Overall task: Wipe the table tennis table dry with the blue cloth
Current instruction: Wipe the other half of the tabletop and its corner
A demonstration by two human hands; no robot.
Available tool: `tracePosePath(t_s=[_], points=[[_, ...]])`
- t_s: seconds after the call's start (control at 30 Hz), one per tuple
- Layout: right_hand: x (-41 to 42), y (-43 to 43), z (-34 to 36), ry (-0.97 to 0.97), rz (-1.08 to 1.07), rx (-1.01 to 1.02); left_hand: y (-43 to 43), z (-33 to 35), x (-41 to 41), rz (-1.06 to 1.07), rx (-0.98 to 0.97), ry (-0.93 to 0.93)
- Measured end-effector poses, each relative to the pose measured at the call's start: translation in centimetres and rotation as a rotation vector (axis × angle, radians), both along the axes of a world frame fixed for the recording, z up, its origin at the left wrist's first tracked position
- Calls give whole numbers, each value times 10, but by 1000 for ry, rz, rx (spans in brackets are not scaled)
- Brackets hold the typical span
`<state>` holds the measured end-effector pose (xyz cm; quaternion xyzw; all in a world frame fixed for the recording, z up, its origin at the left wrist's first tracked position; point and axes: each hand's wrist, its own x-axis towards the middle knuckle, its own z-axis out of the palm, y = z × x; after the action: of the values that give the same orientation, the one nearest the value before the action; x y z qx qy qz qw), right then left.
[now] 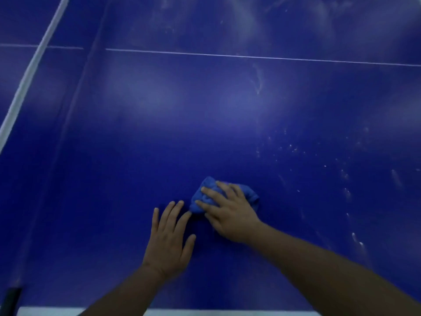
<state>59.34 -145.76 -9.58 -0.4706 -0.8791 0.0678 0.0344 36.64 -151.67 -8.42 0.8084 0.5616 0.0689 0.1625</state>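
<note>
The bunched blue cloth (250,196) lay on the blue desk (136,133) near its front edge, under the right hand (230,213), whose fingers (211,194) were spread straight and pressed flat on it. Just beside it, the left hand (169,242) rested flat on the desk, fingers straight and slightly apart. Pale droplets (296,149) speckled the surface farther right.

A table tennis playing area: the broad dark blue counter (159,133) bears a thin white line (250,56) and a white net tape (29,71).
</note>
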Motion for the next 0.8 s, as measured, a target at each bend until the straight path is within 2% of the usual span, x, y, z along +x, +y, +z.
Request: tracePosePath(t_s=[0.07, 0.23, 0.3, 0.4, 0.47, 0.53, 0.63, 0.67, 0.73, 0.8], points=[[23, 53, -1, -3, -121, 32, 42, -2, 11, -18, -5, 33], [66, 139, 4, 60, -801, 68, 151, 2, 52, 66, -44, 47], [50, 128, 6, 77, -760, 125, 192, 6, 65, 67, -44, 28], [17, 79, 5, 53, -320, 75, 254, 9, 77, -12, -46, 36], [30, 85, 5, 55, -142, 36, 291, 10, 82, -121, -33, 102], [55, 130, -3, 39, -250, 76, 324, 6, 85, -186, -28, 176], [91, 213, -2, 29, -816, 113, 351, -1, 87, -129, -43, 222], [96, 229, -1, 31, -931, 118, 354, -2, 88, -96, -52, 222], [87, 238, -3, 33, -981, 151, 357, -5, 89, -91, -68, 230], [62, 217, -2, 38, -836, 152, 355, -6, 88, -96, -77, 230]])
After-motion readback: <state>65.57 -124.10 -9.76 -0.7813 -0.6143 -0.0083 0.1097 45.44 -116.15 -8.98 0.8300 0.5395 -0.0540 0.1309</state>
